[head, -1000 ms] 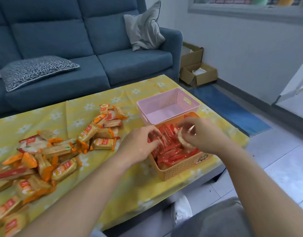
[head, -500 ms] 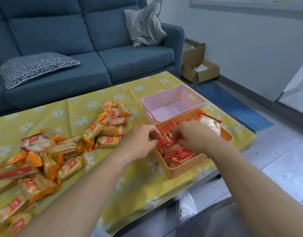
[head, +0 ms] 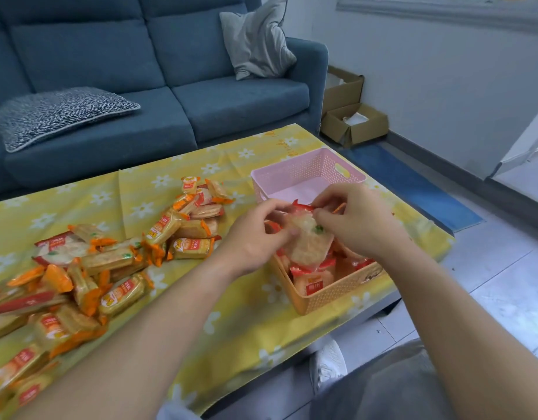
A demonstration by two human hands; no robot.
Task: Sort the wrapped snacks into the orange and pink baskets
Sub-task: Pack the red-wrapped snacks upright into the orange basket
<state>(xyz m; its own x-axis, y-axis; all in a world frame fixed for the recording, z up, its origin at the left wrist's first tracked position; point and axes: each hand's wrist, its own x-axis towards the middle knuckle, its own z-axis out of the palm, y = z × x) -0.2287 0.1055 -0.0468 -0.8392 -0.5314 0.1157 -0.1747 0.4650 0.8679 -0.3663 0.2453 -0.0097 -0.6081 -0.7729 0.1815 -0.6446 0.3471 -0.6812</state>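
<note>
Both my hands hold one red-edged clear snack packet above the orange basket. My left hand pinches its left side and my right hand pinches its top right. The orange basket holds several red-wrapped packets. Just behind it stands the pink basket, with nothing visible inside. A heap of orange-wrapped and a few red-wrapped snacks lies on the yellow flowered tablecloth to the left.
A blue sofa with two cushions runs behind the table. Cardboard boxes and a blue mat lie on the floor to the right. The table's near edge is by my knee and shoe.
My hands were down inside the orange basket among the red packets. They have risen, and now hold one packet up between them over the basket.
</note>
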